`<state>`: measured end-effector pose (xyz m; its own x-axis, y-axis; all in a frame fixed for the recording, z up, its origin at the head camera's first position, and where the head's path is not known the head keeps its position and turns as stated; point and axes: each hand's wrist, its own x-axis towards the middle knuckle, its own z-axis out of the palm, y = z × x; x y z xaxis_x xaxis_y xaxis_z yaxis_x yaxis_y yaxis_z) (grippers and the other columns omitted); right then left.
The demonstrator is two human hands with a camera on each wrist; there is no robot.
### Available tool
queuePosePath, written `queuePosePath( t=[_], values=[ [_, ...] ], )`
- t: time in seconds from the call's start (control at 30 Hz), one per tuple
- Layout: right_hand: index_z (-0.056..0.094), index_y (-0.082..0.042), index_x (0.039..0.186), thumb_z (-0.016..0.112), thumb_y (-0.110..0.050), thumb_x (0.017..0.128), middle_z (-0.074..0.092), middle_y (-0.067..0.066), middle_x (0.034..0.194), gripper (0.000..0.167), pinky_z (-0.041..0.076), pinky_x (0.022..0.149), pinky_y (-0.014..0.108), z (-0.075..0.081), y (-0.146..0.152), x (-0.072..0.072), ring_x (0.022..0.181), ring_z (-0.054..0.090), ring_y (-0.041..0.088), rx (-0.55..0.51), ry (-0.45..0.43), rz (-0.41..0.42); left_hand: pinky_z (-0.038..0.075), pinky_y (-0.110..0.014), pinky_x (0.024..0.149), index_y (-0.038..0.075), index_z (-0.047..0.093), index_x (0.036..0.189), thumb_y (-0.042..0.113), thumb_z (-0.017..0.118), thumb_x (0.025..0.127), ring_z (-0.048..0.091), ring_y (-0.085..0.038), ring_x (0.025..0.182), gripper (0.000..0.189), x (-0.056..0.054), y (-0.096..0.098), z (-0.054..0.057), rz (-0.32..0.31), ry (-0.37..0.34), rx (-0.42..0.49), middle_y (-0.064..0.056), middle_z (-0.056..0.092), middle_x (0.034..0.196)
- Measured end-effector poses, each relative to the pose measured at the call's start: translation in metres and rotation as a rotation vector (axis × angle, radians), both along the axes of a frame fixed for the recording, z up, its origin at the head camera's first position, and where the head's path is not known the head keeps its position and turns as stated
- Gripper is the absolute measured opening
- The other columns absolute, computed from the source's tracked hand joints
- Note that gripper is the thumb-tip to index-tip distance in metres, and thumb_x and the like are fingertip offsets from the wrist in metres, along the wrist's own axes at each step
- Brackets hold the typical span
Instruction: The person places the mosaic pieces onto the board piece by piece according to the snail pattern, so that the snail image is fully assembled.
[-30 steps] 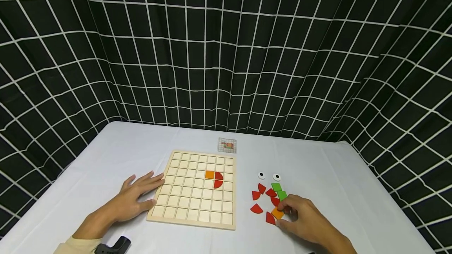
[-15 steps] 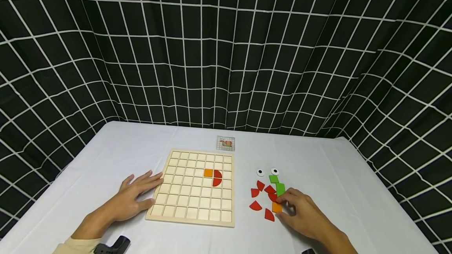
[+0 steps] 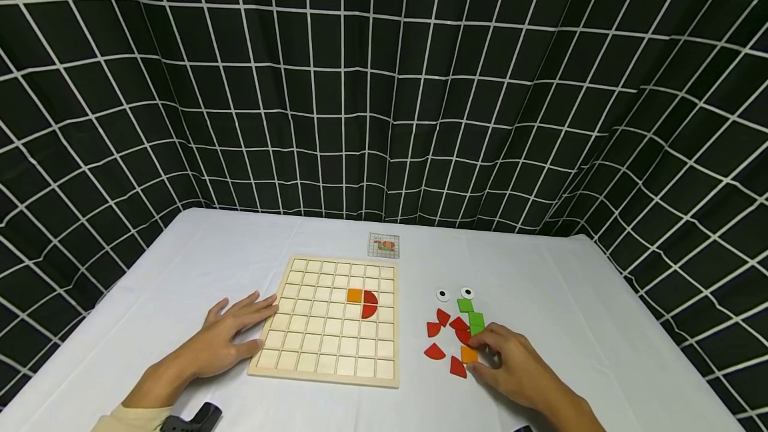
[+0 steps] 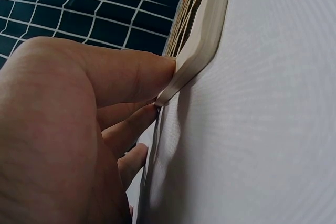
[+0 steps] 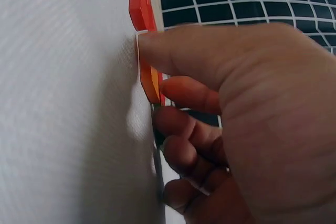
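Note:
In the head view, my left hand (image 3: 228, 339) rests with extended fingers against the left edge of the wooden grid board (image 3: 324, 375). The left wrist view shows the thumb (image 4: 142, 74) touching the board's rim near a corner. My right hand (image 3: 516, 362) pinches an orange square tile (image 3: 469, 355) between thumb and index finger, low on the white table. In the right wrist view that orange tile (image 5: 149, 83) lies along the thumb. On the board sit another orange square (image 3: 355, 295) and two red quarter-circle tiles (image 3: 370, 297) that form a half disc.
Beside my right hand lie several loose red quarter-circle tiles (image 3: 435, 352) and green tiles (image 3: 465, 305). Two round eye pieces (image 3: 443, 295) lie beyond them. A small pattern card (image 3: 384, 245) is behind the board. A black gridded curtain (image 3: 384, 85) surrounds the table's back and sides.
The orange tile in my right hand has turned straighter and shifted slightly away from me. The green tiles near the fingers have shifted too. My left hand stays at the board's edge.

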<state>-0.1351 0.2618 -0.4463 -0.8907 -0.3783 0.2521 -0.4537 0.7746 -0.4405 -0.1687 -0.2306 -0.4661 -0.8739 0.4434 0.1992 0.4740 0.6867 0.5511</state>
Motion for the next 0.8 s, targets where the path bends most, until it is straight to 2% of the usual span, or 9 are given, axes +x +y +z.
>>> queuePosePath(
  t=[0.27,0.53,0.63,0.8],
  values=[
    [0.067,-0.022,0.093,0.082,-0.023,0.076,0.051,-0.015,0.091,0.023,0.047,0.072,0.025,0.0048,0.0000,0.0014,0.080,0.049,0.007,0.043,-0.120,-0.060,0.001,-0.064,0.105,0.012,0.056,0.137,0.022,0.066,0.086,0.025,-0.036,0.139,0.053,-0.0017,0.0016,0.0021,0.003,-0.018,-0.013,-0.003,0.045,0.146],
    [0.066,-0.020,0.093,0.081,-0.024,0.078,0.050,-0.014,0.088,0.022,0.049,0.073,0.025,0.0088,-0.0043,-0.0017,0.080,0.049,0.007,0.051,-0.158,-0.055,0.001,-0.064,0.105,0.010,0.056,0.137,0.020,0.067,0.087,0.026,-0.037,0.139,0.052,-0.0024,-0.0005,0.0050,0.000,-0.002,-0.012,-0.005,0.045,0.146],
    [0.067,-0.019,0.093,0.080,-0.024,0.079,0.052,-0.016,0.085,0.020,0.049,0.069,0.023,0.0088,-0.0045,-0.0005,0.077,0.049,0.005,0.069,-0.125,-0.026,0.001,-0.064,0.105,0.010,0.056,0.137,0.020,0.067,0.087,0.025,-0.037,0.139,0.052,-0.0015,-0.0003,0.0049,-0.001,-0.010,-0.009,-0.004,0.045,0.146],
    [0.070,-0.015,0.094,0.081,-0.020,0.077,0.052,-0.017,0.082,0.020,0.047,0.063,0.021,0.0072,-0.0036,0.0008,0.072,0.048,0.003,0.099,-0.020,0.015,0.002,-0.065,0.104,0.011,0.057,0.136,0.020,0.067,0.086,0.027,-0.037,0.138,0.052,-0.0001,0.0005,0.0023,-0.001,-0.001,-0.010,-0.005,0.046,0.145]
  ],
)
